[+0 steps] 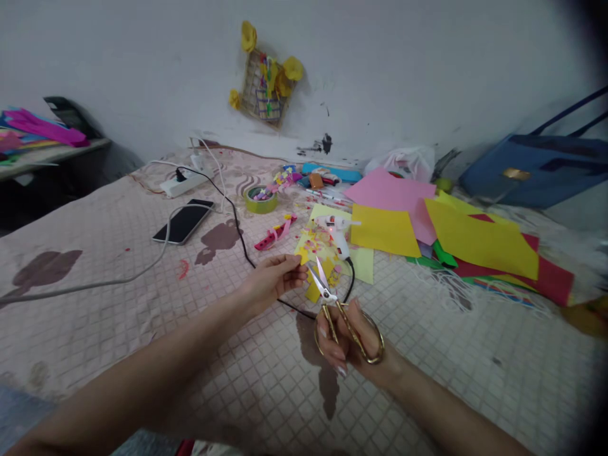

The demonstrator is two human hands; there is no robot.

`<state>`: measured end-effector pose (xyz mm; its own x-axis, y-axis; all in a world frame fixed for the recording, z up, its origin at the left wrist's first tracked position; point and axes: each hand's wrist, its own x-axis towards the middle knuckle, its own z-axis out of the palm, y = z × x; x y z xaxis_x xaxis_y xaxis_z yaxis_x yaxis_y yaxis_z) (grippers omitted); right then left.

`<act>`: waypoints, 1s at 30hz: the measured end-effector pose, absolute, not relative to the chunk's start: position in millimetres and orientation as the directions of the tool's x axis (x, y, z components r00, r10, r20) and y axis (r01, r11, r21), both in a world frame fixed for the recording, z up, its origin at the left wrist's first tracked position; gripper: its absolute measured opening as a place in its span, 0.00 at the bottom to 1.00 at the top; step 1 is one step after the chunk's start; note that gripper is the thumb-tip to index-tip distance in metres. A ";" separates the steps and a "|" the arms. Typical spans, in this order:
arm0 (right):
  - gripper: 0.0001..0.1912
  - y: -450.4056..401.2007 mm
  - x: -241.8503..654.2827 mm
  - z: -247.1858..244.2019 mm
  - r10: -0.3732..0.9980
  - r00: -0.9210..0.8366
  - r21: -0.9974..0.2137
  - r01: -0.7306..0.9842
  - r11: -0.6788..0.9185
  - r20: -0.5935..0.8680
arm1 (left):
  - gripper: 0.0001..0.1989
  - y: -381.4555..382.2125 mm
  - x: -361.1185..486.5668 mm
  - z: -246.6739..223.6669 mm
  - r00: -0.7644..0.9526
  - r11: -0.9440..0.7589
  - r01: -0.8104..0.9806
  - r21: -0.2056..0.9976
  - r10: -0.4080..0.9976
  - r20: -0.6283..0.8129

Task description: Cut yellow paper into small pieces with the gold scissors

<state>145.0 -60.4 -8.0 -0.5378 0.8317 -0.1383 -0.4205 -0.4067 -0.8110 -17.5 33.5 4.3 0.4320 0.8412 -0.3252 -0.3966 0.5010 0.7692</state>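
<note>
My left hand (278, 278) pinches a small yellow paper piece (303, 254) between thumb and fingertips. Gold-handled scissors (327, 295) are in my right hand (354, 339), fingers through the loops. Their blades stand slightly apart, pointing up and left, close to the yellow piece. Just beyond lie yellow and pink paper scraps (316, 244) on a pale yellow sheet (365, 265). A white glue gun (337, 233) with a small red light rests on that sheet. Left of it is a red and pink decorated strip (275, 233).
Coloured sheets (384, 229) and white string (456, 291) lie to the right, before a blue handbag (536, 164). A roll of tape (260, 199) stands at the back. A phone (185, 221), power strip (183, 183) and cables are on the left. The glue gun's black cord runs past my hands.
</note>
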 end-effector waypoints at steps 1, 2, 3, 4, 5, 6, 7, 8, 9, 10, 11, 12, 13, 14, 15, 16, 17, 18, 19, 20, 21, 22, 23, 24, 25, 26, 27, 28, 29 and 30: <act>0.30 -60.3 144.6 -7.6 0.834 -0.534 -0.812 -0.420 -0.405 -0.140 | 0.07 33.4 -17.5 4.1 0.430 0.503 -0.393 0.770 0.840 -0.330; 0.30 -60.2 144.4 -7.3 0.835 -0.532 -0.813 -0.419 -0.405 -0.142 | 0.07 33.4 -17.5 3.7 0.428 0.504 -0.390 0.771 0.840 -0.333; 0.30 -60.0 144.3 -7.2 0.835 -0.532 -0.813 -0.418 -0.405 -0.143 | 0.06 33.3 -17.5 3.4 0.427 0.504 -0.389 0.771 0.841 -0.334; 0.31 -59.9 144.3 -7.3 0.834 -0.533 -0.813 -0.417 -0.406 -0.143 | 0.06 33.3 -17.5 3.2 0.427 0.504 -0.389 0.771 0.840 -0.333; 0.31 -59.9 144.5 -7.7 0.833 -0.535 -0.813 -0.417 -0.407 -0.143 | 0.06 33.3 -17.4 3.1 0.428 0.503 -0.390 0.771 0.840 -0.332; 0.31 -59.9 144.8 -8.3 0.831 -0.538 -0.811 -0.418 -0.409 -0.142 | 0.06 33.3 -17.4 3.2 0.430 0.503 -0.390 0.771 0.840 -0.331; 0.31 -60.1 145.2 -8.9 0.831 -0.538 -0.810 -0.419 -0.410 -0.141 | 0.06 33.2 -17.3 3.5 0.430 0.502 -0.392 0.771 0.841 -0.328; 0.31 -60.4 145.5 -9.4 0.831 -0.538 -0.810 -0.420 -0.409 -0.141 | 0.06 33.0 -17.2 3.9 0.429 0.501 -0.393 0.771 0.842 -0.328; 0.31 -60.7 145.8 -9.8 0.831 -0.538 -0.812 -0.418 -0.407 -0.139 | 0.06 32.9 -17.1 4.4 0.427 0.500 -0.395 0.771 0.843 -0.328; 0.31 -60.9 145.9 -9.9 0.832 -0.536 -0.814 -0.416 -0.405 -0.140 | 0.06 32.6 -17.0 5.0 0.425 0.499 -0.398 0.770 0.844 -0.328; 0.31 -61.1 145.8 -9.7 0.834 -0.533 -0.816 -0.415 -0.404 -0.141 | 0.06 32.4 -17.0 5.4 0.425 0.499 -0.401 0.769 0.844 -0.326; 0.31 -61.1 145.6 -9.3 0.835 -0.530 -0.817 -0.413 -0.403 -0.144 | 0.06 32.3 -17.0 5.7 0.427 0.498 -0.404 0.768 0.845 -0.323; 0.31 -61.0 145.2 -8.6 0.836 -0.529 -0.816 -0.412 -0.406 -0.149 | 0.06 32.1 -17.0 5.9 0.428 0.498 -0.406 0.766 0.844 -0.322; 0.31 -60.7 144.7 -7.7 0.836 -0.527 -0.815 -0.411 -0.409 -0.154 | 0.06 32.1 -17.0 6.0 0.431 0.500 -0.405 0.765 0.843 -0.322; 0.31 -60.4 144.2 -6.9 0.835 -0.527 -0.813 -0.410 -0.414 -0.159 | 0.06 32.1 -17.0 5.9 0.433 0.501 -0.404 0.765 0.842 -0.323; 0.31 -60.0 143.8 -6.1 0.833 -0.528 -0.811 -0.408 -0.418 -0.164 | 0.06 32.2 -17.0 5.7 0.433 0.504 -0.403 0.764 0.841 -0.326; 0.31 -59.8 143.5 -5.5 0.833 -0.528 -0.811 -0.406 -0.421 -0.167 | 0.06 32.4 -17.0 5.6 0.432 0.506 -0.401 0.764 0.840 -0.330; 0.32 -59.6 143.3 -5.0 0.834 -0.525 -0.812 -0.405 -0.421 -0.170 | 0.06 32.5 -17.0 5.5 0.432 0.508 -0.400 0.763 0.838 -0.332; 0.32 -59.6 143.2 -4.8 0.836 -0.522 -0.813 -0.406 -0.418 -0.169 | 0.06 32.7 -17.0 5.5 0.433 0.510 -0.400 0.761 0.838 -0.334; 0.32 -59.7 143.2 -4.7 0.838 -0.519 -0.814 -0.407 -0.414 -0.166 | 0.05 32.9 -16.9 5.7 0.431 0.510 -0.403 0.760 0.838 -0.335; 0.32 -59.9 143.2 -4.8 0.839 -0.520 -0.815 -0.408 -0.412 -0.163 | 0.06 33.0 -16.9 5.9 0.429 0.511 -0.406 0.758 0.839 -0.336; 0.31 -60.1 143.3 -5.1 0.839 -0.521 -0.814 -0.412 -0.410 -0.159 | 0.06 33.0 -16.8 6.2 0.429 0.512 -0.407 0.757 0.838 -0.337; 0.31 -60.2 143.4 -5.5 0.838 -0.524 -0.811 -0.417 -0.410 -0.155 | 0.06 33.0 -16.8 6.5 0.428 0.512 -0.408 0.756 0.839 -0.336; 0.31 -60.3 143.5 -6.0 0.835 -0.528 -0.808 -0.420 -0.413 -0.153 | 0.06 33.0 -16.7 6.8 0.428 0.511 -0.410 0.756 0.839 -0.336; 0.31 -60.3 143.6 -6.6 0.834 -0.531 -0.805 -0.422 -0.416 -0.152 | 0.06 32.9 -16.7 7.1 0.428 0.511 -0.409 0.756 0.839 -0.336; 0.31 -60.1 143.8 -7.2 0.834 -0.531 -0.804 -0.425 -0.416 -0.152 | 0.07 32.8 -16.6 7.2 0.430 0.511 -0.408 0.757 0.838 -0.335; 0.31 -60.0 144.0 -7.9 0.835 -0.529 -0.804 -0.427 -0.415 -0.150 | 0.07 32.7 -16.5 7.3 0.431 0.511 -0.406 0.757 0.838 -0.334; 0.31 -59.7 144.1 -8.4 0.836 -0.529 -0.805 -0.426 -0.412 -0.148 | 0.07 32.6 -16.5 7.2 0.431 0.511 -0.406 0.758 0.838 -0.335; 0.31 -59.5 144.3 -8.8 0.835 -0.531 -0.807 -0.425 -0.410 -0.145 | 0.07 32.5 -16.4 7.0 0.431 0.511 -0.404 0.758 0.838 -0.335; 0.31 -59.2 144.5 -9.1 0.835 -0.531 -0.809 -0.424 -0.407 -0.142 | 0.07 32.5 -16.4 6.6 0.433 0.512 -0.403 0.759 0.837 -0.335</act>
<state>144.5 -59.2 -9.1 -0.5309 0.8354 -0.1421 -0.4239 -0.4070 -0.8091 -16.4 32.5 6.6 0.4327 0.8368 -0.3354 -0.4027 0.5123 0.7586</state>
